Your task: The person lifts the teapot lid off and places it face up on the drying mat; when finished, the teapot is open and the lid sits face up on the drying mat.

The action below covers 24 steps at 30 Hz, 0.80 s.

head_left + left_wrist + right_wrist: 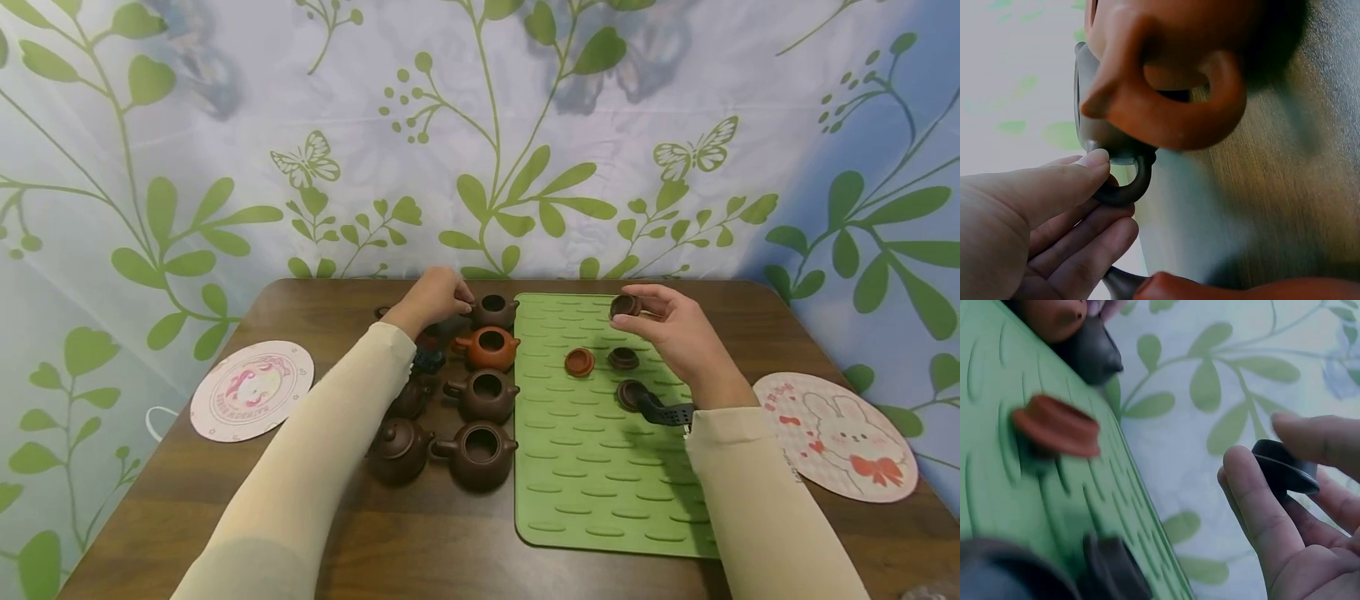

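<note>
My left hand pinches the handle of the farthest dark teapot, thumb on one side and fingers on the other. That teapot stands lidless, its round mouth facing up. In the left wrist view an orange teapot looms in front of it. My right hand holds a dark teapot lid between thumb and fingers, raised over the far part of the green mat. Below it on the mat lie an orange lid and two dark lids, one beside it and another nearer me.
Two more open dark teapots, one behind the other, continue the row along the mat's left edge. Left of them stands a lidded teapot, with others partly hidden by my left arm. Round placemats lie at left and right.
</note>
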{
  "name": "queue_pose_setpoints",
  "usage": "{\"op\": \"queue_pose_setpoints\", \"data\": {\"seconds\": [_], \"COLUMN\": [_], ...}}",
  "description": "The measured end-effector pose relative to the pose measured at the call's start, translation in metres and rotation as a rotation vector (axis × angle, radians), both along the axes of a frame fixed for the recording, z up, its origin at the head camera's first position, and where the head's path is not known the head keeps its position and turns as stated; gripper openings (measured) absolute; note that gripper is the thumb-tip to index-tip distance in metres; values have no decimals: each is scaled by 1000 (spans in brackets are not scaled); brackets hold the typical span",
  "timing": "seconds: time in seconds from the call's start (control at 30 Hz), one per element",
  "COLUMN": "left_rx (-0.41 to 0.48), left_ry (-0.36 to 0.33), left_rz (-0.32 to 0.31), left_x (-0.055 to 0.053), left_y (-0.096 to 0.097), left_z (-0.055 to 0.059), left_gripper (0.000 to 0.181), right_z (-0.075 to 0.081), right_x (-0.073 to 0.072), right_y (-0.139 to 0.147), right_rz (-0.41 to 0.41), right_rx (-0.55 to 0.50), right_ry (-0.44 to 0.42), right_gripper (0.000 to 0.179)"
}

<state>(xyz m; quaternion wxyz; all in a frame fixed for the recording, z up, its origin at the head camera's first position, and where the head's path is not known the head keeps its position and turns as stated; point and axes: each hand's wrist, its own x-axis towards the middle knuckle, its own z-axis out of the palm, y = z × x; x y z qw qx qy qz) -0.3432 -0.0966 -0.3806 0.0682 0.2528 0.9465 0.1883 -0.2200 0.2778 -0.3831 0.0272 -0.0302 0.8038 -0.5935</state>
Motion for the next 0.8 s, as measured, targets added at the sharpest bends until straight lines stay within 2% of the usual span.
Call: {"op": "queue_pose_setpoints", "data": {"seconds": [0.17, 0.4, 0.8], "left_rx": [6, 6, 11], "left_ry": [-1, -6, -4], "left_rz": [-2, 6, 15], "left_x": [0, 1, 3], "left_y": [0, 1, 2], "left_z": [-1, 0, 0], "left_gripper": [17, 17, 16], "right_z": [-8, -13, -8], "right_x": [5, 12, 16], "right_y": [19, 37, 57], "right_rz": [-49, -45, 94], "right_rx": [132, 257, 484], "right_ry": [-48, -101, -101], "right_gripper": [72, 73, 58]}}
